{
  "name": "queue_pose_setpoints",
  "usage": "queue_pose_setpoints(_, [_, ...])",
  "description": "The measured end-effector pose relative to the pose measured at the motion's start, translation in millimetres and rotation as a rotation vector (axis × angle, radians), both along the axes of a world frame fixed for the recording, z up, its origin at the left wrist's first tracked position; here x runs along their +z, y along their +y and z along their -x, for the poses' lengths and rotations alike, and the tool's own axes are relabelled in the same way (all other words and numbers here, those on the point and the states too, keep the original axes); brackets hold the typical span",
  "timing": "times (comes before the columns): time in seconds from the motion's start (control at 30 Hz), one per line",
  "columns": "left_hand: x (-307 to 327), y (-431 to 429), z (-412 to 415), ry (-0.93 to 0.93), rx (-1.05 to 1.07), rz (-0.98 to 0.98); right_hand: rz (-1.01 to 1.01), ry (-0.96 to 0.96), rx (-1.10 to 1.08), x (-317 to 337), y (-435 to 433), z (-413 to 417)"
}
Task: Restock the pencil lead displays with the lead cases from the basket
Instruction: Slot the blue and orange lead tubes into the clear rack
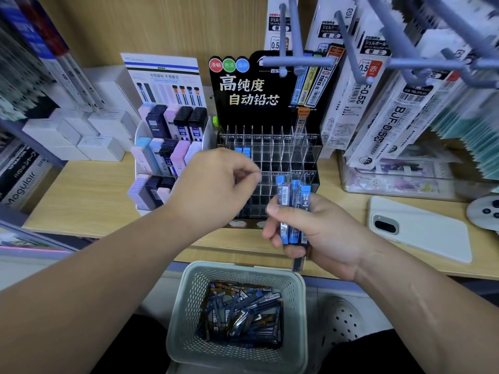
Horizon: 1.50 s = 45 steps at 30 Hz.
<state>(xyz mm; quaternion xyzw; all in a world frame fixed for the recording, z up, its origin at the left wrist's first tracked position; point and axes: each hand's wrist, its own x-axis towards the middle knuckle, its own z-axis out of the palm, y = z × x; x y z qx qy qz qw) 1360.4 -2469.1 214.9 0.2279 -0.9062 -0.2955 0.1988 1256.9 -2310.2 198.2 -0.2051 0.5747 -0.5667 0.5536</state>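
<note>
The right hand (318,233) grips a bunch of blue-capped cases (293,209), upright, just in front of the clear display (286,155). The left hand (216,179) hovers before the display's left slots, fingers curled, thumb meeting forefinger. The tips are blurred, so I cannot tell whether it pinches anything. Loose cases (243,311) lie heaped in the basket (186,300) below the shelf (89,195) — a phone (421,230) lies on it at the right.

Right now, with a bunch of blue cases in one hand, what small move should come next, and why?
Probably the left hand should pinch one of the lead cases from the right hand and slot it into the clear display. The left fingers hold nothing, the front case reads 0.7 2B, and most compartments stand empty.
</note>
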Motion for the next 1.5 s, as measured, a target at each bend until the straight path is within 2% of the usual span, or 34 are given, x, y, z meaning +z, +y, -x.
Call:
queue_pose_setpoints(0.1, [9.5, 15.2, 1.2, 0.026, -0.046, -0.428, 0.006, -0.012, 0.056, 1.1, -0.6, -1.5])
queue_pose_setpoints(0.17, [9.4, 18.7, 1.8, 0.023, -0.057, -0.559, 0.005, -0.010, 0.086, 1.5, -0.7, -2.6])
queue_pose_setpoints(0.4, [9.3, 8.9, -0.9, 0.083, 0.057, -0.804, 0.016, 0.000, 0.021, 2.6, -1.7, -2.9])
queue_pose_setpoints(0.63, [14.2, 6.6, -2.4, 0.100, 0.098, -0.852, 0.015, -0.009, -0.054, 2.1, -3.3, -5.3])
queue_pose_setpoints(0.77, [21.9, -6.9, -6.0, 0.241, 0.192, -0.919, 0.029, -0.055, -0.203, 4.0, -2.9, -0.8])
queue_pose_setpoints(0.87, [23.9, -15.3, -12.0, 0.256, 0.201, -0.811, 0.027, -0.049, -0.282, 3.8, -2.2, 3.1])
queue_pose_setpoints(1.07, [6.0, -6.1, -18.4, 0.042, 0.105, -0.490, -0.003, -0.024, -0.319, 1.8, -2.4, 2.5])
queue_pose_setpoints(1.17, [-6.1, -8.7, -17.8, -0.008, 0.103, -0.350, -0.001, -0.022, -0.317, 2.5, -2.4, 1.8])
queue_pose_setpoints(1.5, [-12.1, -8.8, -14.2, -0.023, 0.043, -0.062, -0.012, -0.020, -0.325, 2.9, -1.0, 4.2])
